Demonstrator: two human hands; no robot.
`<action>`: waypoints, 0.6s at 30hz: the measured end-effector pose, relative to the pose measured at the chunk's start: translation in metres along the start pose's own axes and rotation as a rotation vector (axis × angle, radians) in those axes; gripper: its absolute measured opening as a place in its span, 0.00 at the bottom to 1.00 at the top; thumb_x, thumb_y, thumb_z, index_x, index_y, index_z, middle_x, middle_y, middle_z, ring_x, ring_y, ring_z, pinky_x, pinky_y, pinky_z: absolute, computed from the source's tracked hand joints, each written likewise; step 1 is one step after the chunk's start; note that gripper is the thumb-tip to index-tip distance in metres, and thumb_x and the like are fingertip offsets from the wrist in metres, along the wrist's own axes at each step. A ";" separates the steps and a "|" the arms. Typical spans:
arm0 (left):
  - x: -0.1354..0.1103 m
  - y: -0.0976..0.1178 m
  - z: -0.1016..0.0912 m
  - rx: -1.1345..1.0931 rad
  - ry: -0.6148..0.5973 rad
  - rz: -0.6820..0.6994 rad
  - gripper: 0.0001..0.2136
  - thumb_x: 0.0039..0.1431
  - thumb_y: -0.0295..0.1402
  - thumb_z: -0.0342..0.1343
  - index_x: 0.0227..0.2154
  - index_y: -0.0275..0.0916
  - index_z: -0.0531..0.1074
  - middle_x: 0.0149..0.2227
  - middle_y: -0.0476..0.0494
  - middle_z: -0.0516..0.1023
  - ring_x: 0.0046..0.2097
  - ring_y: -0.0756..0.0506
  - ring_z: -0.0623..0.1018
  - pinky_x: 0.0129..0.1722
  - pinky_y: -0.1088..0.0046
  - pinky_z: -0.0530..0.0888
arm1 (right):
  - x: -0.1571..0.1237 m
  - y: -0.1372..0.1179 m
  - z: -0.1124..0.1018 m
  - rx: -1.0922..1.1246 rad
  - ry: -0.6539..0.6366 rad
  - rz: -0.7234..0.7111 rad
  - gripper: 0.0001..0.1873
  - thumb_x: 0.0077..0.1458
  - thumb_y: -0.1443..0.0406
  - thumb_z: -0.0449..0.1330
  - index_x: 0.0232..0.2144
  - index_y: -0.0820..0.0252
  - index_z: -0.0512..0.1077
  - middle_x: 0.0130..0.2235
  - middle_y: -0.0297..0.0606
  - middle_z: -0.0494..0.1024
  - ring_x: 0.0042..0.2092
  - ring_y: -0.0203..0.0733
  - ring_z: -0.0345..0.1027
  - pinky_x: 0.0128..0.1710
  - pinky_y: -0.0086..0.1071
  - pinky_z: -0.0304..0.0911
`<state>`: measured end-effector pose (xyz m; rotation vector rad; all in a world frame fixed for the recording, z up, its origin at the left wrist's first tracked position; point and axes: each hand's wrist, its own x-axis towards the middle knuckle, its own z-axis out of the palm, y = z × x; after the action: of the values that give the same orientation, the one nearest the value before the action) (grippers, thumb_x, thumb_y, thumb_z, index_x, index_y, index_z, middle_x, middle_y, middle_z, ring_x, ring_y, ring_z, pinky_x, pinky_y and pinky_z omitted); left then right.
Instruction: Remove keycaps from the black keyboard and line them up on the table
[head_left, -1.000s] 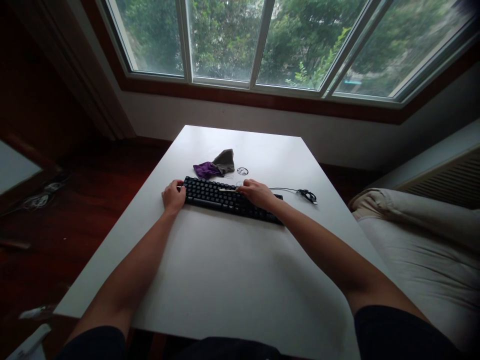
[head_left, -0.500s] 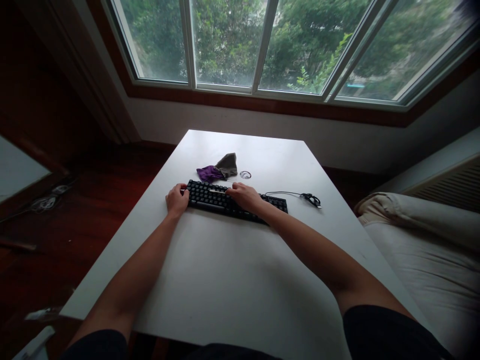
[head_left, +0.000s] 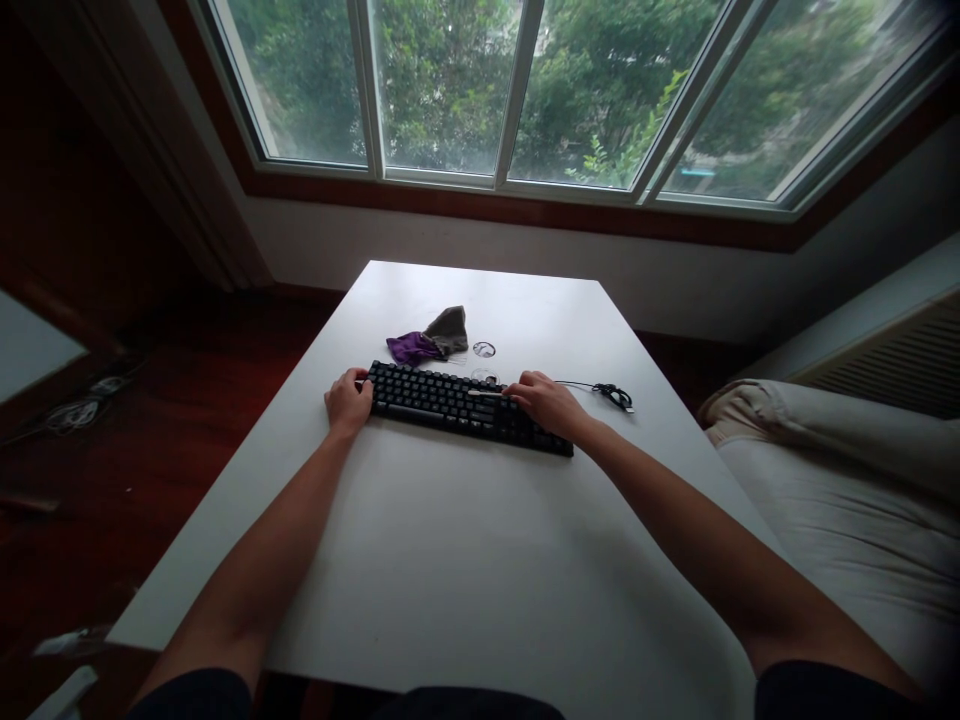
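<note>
A black keyboard [head_left: 435, 405] lies slightly slanted across the white table. My left hand [head_left: 349, 400] is closed around its left end, thumb on the near side. Over the right part of the keys, my right hand [head_left: 549, 402] pinches a thin white stick that looks like a cotton swab [head_left: 486, 393], its tip pointing left along the keys. Just behind the keyboard, partly hidden, is a small clear round thing [head_left: 484, 376]. Beyond it lies a thin dark-patterned disc or ring [head_left: 484, 349]. A purple and grey cloth [head_left: 427, 340] is crumpled behind the keyboard's left half.
The keyboard's black cable [head_left: 613, 396] lies bundled at the right of the white table [head_left: 420, 560]. A beige padded seat [head_left: 817, 480] stands along the right side. Windows [head_left: 450, 90] rise behind the table, and loose cables [head_left: 75, 412] lie on the floor at left.
My right hand has slid right along the keyboard with the swab, uncovering the middle keys and the clear round thing behind them. My left hand keeps its hold. The view has shifted slightly.
</note>
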<state>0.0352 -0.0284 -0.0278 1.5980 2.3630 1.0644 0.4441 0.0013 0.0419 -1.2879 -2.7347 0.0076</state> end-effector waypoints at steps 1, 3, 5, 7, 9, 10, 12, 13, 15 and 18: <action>0.000 0.000 0.000 -0.001 0.002 0.003 0.10 0.63 0.35 0.54 0.46 0.46 0.74 0.47 0.44 0.82 0.49 0.39 0.78 0.55 0.59 0.68 | 0.001 -0.003 0.000 0.003 0.008 0.011 0.15 0.69 0.65 0.54 0.52 0.50 0.77 0.47 0.44 0.74 0.50 0.46 0.66 0.38 0.32 0.60; 0.000 0.000 0.000 0.000 0.006 0.004 0.10 0.63 0.35 0.54 0.46 0.46 0.74 0.46 0.44 0.82 0.49 0.39 0.78 0.54 0.59 0.68 | 0.006 -0.012 0.001 0.008 0.020 0.021 0.15 0.69 0.65 0.54 0.52 0.50 0.77 0.47 0.44 0.74 0.50 0.46 0.66 0.39 0.32 0.60; 0.000 0.000 -0.001 0.003 0.005 -0.003 0.10 0.63 0.34 0.54 0.46 0.46 0.74 0.46 0.44 0.82 0.49 0.40 0.78 0.54 0.59 0.68 | 0.015 -0.025 0.001 0.014 0.023 0.010 0.15 0.69 0.65 0.54 0.52 0.51 0.77 0.47 0.44 0.74 0.50 0.46 0.66 0.39 0.32 0.60; 0.000 0.001 -0.001 0.004 0.002 -0.010 0.10 0.63 0.34 0.54 0.46 0.46 0.74 0.46 0.44 0.82 0.49 0.40 0.78 0.54 0.60 0.68 | 0.027 -0.038 0.002 0.019 0.017 -0.005 0.15 0.70 0.64 0.54 0.53 0.50 0.76 0.47 0.44 0.74 0.51 0.46 0.66 0.40 0.32 0.60; 0.000 0.001 -0.002 0.002 -0.001 -0.012 0.10 0.63 0.35 0.54 0.46 0.46 0.74 0.46 0.44 0.82 0.49 0.40 0.78 0.55 0.60 0.68 | 0.038 -0.051 0.002 0.020 0.003 -0.008 0.16 0.70 0.64 0.53 0.54 0.50 0.76 0.48 0.44 0.74 0.51 0.46 0.66 0.40 0.31 0.60; 0.000 0.002 -0.002 0.001 -0.003 -0.011 0.10 0.63 0.35 0.54 0.46 0.46 0.74 0.46 0.44 0.82 0.50 0.40 0.78 0.55 0.60 0.68 | 0.044 -0.057 0.002 0.020 -0.004 -0.008 0.16 0.70 0.64 0.53 0.54 0.50 0.75 0.49 0.44 0.74 0.51 0.45 0.66 0.40 0.31 0.59; -0.001 0.002 -0.002 -0.001 -0.007 -0.008 0.10 0.63 0.35 0.53 0.46 0.46 0.74 0.46 0.44 0.82 0.50 0.40 0.78 0.55 0.60 0.68 | 0.052 -0.065 0.003 0.024 -0.011 -0.011 0.16 0.70 0.64 0.53 0.54 0.50 0.75 0.49 0.44 0.74 0.51 0.45 0.66 0.40 0.31 0.59; 0.000 0.002 -0.002 -0.003 -0.008 -0.005 0.10 0.63 0.35 0.53 0.46 0.46 0.74 0.46 0.44 0.82 0.50 0.40 0.78 0.54 0.60 0.68 | 0.056 -0.067 0.004 0.027 -0.010 -0.013 0.16 0.71 0.64 0.53 0.54 0.49 0.75 0.49 0.44 0.74 0.51 0.45 0.66 0.40 0.31 0.59; 0.000 0.001 -0.002 -0.012 -0.008 0.002 0.10 0.63 0.35 0.53 0.46 0.46 0.74 0.46 0.45 0.82 0.49 0.40 0.79 0.54 0.60 0.69 | 0.058 -0.067 0.005 0.035 -0.005 -0.017 0.15 0.71 0.64 0.53 0.54 0.49 0.75 0.50 0.43 0.73 0.52 0.45 0.66 0.40 0.30 0.59; 0.000 -0.001 -0.001 -0.021 -0.003 0.008 0.10 0.63 0.35 0.53 0.45 0.46 0.74 0.45 0.45 0.82 0.48 0.40 0.79 0.53 0.60 0.69 | 0.053 -0.057 0.008 0.058 -0.001 -0.012 0.15 0.70 0.64 0.53 0.53 0.50 0.76 0.49 0.43 0.73 0.52 0.45 0.66 0.41 0.31 0.59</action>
<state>0.0344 -0.0286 -0.0276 1.6020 2.3381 1.0842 0.3657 0.0056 0.0428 -1.2564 -2.7215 0.0861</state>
